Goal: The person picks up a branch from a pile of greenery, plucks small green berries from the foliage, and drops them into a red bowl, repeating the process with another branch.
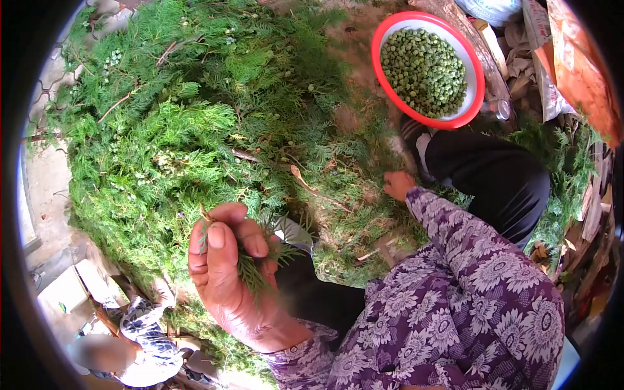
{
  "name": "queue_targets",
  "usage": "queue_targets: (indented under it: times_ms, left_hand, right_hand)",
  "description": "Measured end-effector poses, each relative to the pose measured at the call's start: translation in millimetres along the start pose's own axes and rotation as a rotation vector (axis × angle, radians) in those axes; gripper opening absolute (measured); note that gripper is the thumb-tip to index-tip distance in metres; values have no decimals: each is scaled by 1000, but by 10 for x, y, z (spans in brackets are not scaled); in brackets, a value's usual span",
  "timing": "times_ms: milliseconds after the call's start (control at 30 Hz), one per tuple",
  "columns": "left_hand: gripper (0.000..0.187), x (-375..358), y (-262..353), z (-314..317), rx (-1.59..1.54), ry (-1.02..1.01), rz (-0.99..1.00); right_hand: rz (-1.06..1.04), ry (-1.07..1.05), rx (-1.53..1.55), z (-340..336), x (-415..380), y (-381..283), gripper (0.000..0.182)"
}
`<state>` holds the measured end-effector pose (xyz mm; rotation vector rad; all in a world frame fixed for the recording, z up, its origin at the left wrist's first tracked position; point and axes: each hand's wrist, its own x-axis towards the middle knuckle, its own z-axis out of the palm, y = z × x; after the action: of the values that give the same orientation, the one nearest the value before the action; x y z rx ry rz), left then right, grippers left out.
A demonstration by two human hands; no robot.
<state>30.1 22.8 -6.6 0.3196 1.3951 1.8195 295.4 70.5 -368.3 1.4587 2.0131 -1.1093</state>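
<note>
Close to the camera, my left hand (234,273) is closed round a small green sprig (253,273), its stem tip pinched between thumb and fingers. Farther off, my right hand (398,185) rests low over the scattered greenery beside my shoe, with its fingers curled; whether it holds anything is too small to tell. A large heap of green branches (169,130) with small pale berries spreads to the left and ahead. At the upper right stands a red-rimmed white basin (478,97) with many small green cones or berries in it.
Another person (149,344) in a patterned top sits at the lower left. My bent leg (500,175) in dark trousers is at the right. Bags (578,58) and wood pieces (591,214) line the right edge. A bare twig (318,192) lies amid the greenery.
</note>
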Motion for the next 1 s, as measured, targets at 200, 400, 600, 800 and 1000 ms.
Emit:
queue_targets:
  times_ms: [200,400,600,800,1000]
  left_hand:
    - [23,57,-10,18,-10,-48,-2]
    - [26,86,-65,97,78,56,12]
    - [29,78,-108,151,147,52,-7]
    - [28,48,-133,167,154,41,-24]
    - [33,82,-103,115,232,10,2]
  right_hand:
    - [-195,290,112,-511,577,-649,38]
    - [-221,149,-8,-411,925,-996,36]
    - [-16,308,657,784,1239,-689,18]
    - [316,96,788,52,958,-918,24]
    - [153,403,390,-93,1022,-941,32]
